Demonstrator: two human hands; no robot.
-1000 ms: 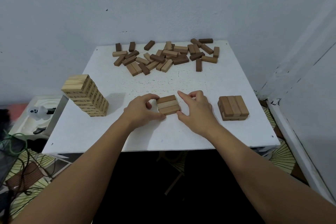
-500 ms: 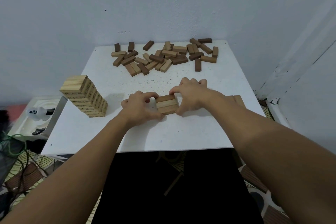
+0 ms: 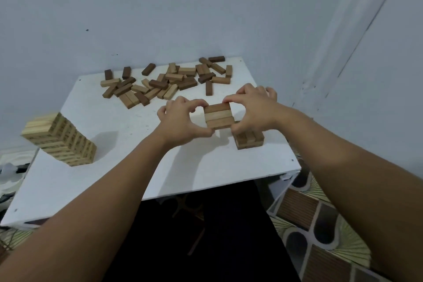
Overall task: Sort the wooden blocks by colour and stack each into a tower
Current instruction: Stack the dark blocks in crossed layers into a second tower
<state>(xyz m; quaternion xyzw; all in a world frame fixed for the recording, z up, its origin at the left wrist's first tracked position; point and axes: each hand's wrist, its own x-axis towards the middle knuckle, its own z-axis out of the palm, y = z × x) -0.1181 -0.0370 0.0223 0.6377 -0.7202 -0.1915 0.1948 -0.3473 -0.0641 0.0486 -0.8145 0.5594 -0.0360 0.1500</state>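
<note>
Brown three-block layer [image 3: 218,115] lifted off table [image 3: 128,135] — both hands gripping, carried right.

Single head-worn view, looking forward and down, table [image 3: 128,155] near

Right hand [image 3: 251,110] covers the top and back of the short brown stack [image 3: 249,141]; layer count not readable. Left hand [image 3: 180,121] hides the near-left corner of the held block layer [image 3: 218,115]. Printing on the pale tower [image 3: 61,139] too blurred to read. White object [image 3: 9,171] at left edge cut off, unidentifiable.
</note>
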